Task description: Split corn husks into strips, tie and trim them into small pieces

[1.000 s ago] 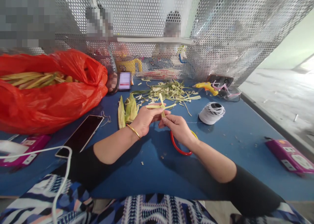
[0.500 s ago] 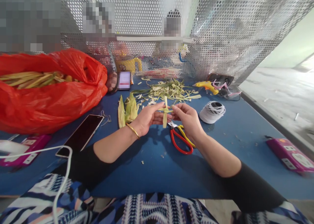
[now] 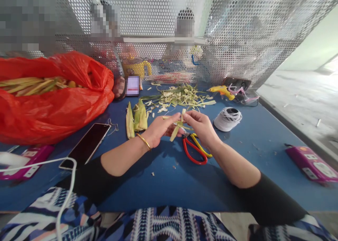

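Observation:
A cross-shaped piece of pale green leaf strips (image 3: 179, 124) is between my two hands, above the table. My left hand (image 3: 161, 127) holds it from the left, thumb on top and fingers beneath. My right hand (image 3: 201, 125) pinches its upper strip between thumb and forefinger. Under my right hand lie scissors (image 3: 194, 152) with one red and one yellow handle, their blades partly hidden by the hands. Left of my left hand are folded green husk pieces (image 3: 140, 116). Behind my hands is a heap of leaf scraps (image 3: 179, 96).
A red plastic bag (image 3: 87, 109) of stalks fills the left side, near a phone (image 3: 86, 144). White string (image 3: 227, 119) and a yellow glue gun (image 3: 222, 91) are at right. A purple box (image 3: 313, 163) sits by the right edge. A perforated metal screen (image 3: 155, 19) stands behind.
The leaf cross has turned clockwise and tilted between my hands. My right fingers have shifted from its right arm to its upper strip.

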`<state>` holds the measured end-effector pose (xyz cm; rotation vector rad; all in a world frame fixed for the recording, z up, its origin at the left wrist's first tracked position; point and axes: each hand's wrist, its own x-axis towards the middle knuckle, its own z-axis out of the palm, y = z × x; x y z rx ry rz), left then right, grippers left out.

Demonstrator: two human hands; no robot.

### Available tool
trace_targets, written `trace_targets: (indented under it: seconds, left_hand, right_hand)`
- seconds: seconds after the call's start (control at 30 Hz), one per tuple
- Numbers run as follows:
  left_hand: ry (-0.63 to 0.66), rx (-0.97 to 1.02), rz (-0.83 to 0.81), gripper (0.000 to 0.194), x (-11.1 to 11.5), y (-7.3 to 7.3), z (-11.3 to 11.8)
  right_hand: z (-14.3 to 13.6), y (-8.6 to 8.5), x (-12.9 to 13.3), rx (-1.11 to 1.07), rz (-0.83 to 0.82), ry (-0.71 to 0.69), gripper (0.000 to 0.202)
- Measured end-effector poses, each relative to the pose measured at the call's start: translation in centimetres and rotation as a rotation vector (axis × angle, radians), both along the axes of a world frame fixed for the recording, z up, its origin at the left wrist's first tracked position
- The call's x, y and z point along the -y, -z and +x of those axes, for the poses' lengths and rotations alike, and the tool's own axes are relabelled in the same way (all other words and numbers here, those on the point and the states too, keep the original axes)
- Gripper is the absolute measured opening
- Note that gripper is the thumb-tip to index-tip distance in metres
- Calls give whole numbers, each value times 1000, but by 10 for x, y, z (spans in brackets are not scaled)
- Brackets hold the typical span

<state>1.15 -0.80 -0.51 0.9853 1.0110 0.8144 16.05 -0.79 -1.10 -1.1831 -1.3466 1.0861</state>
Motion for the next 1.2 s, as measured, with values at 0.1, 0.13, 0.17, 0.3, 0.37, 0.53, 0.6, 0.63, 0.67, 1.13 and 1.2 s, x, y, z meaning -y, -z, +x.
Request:
trace_targets:
  seconds: [0.1,0.13,0.17,0.3,0.37,0.53,0.6,0.63,0.67,1.13,1.2]
  left_hand:
    - [40,-25,33,26,4,1,4]
    - [48,-32,51,22,5,2,5]
    - [55,-41,75,17,5,2,6]
    - [80,-128,200,9,4,3,4]
    - [97,-223,295,11,3,4,2]
    - [88,-831,757,19,7,1,-2]
    - [87,-1116,886,24,10,-1,-2]
    - [117,-1235,920,27,12,-2,-2]
    - [166,-1329,935,29,13,-4,-2]
    - [308,-1458,836,72,1,-17,-20]
    - [243,-1370,888,75,6,-24,-22]
  right_hand:
    - [-1,1,2,-48,-52,-47,25]
    - [-2,1,2,-65,-58,-44,24]
    - [-2,1,3,-77,-53,-29,24]
    - [-4,3,3,-97,-17,22,24]
    - [-4,4,1,-71,-24,-2,23]
    - [0,7,-3,145,61,-5,23]
    - [3,7,-4,289,81,0,20]
    - [4,6,-3,386,76,-24,18]
    - [6,4,-3,495,65,-62,16]
    - [5,-9,4,1084,138,-129,16]
    - [5,-11,8,1086,179,-120,17]
